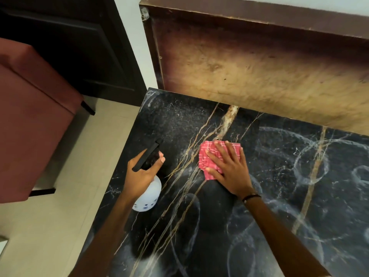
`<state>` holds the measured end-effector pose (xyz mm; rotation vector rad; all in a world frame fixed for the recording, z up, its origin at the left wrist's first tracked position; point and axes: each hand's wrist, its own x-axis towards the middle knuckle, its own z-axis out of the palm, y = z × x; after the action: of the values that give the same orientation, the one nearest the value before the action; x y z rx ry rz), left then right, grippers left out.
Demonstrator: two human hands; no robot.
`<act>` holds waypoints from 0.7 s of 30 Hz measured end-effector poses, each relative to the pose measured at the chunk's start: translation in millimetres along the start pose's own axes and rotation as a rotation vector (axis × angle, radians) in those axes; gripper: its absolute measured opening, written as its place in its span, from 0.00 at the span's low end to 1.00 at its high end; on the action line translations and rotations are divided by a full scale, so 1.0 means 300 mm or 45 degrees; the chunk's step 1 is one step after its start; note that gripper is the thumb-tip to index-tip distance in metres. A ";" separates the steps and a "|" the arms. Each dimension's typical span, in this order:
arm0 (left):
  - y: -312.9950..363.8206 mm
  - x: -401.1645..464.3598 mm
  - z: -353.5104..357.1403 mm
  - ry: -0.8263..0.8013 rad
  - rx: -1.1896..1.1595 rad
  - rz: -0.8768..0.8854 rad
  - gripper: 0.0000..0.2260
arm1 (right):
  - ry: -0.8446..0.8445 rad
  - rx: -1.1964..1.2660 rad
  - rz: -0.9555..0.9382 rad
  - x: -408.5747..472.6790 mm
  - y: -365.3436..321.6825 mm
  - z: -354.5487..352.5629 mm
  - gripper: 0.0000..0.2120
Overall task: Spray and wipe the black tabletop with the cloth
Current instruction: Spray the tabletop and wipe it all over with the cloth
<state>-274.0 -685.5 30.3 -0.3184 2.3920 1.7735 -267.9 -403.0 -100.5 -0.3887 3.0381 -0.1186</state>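
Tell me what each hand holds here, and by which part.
The left hand grips the spray bottle at its black trigger head. The right hand holds nothing: its straight fingers press the red cloth flat onto the black tabletop.
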 end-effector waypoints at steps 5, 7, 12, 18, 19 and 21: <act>-0.002 -0.003 -0.018 -0.048 0.030 -0.041 0.10 | -0.012 0.074 0.337 0.045 0.060 -0.042 0.31; 0.000 -0.002 -0.014 -0.146 0.012 -0.004 0.06 | -0.008 0.111 0.483 0.127 -0.001 -0.055 0.32; -0.016 -0.005 -0.029 -0.237 -0.018 -0.010 0.04 | -0.069 0.065 0.351 0.210 -0.215 -0.035 0.31; -0.033 0.002 -0.047 -0.322 0.028 0.011 0.05 | -0.041 0.045 -0.057 -0.047 -0.300 0.008 0.29; -0.039 -0.002 -0.054 -0.338 0.027 0.027 0.07 | -0.040 0.037 -0.075 -0.093 -0.263 0.010 0.30; -0.049 -0.011 -0.064 -0.320 0.034 0.039 0.10 | -0.045 0.009 0.000 -0.143 -0.184 0.003 0.30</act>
<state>-266.9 -707.9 23.1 -0.0516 2.2514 1.6802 -212.8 -445.4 -93.7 -0.3861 3.0018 -0.1211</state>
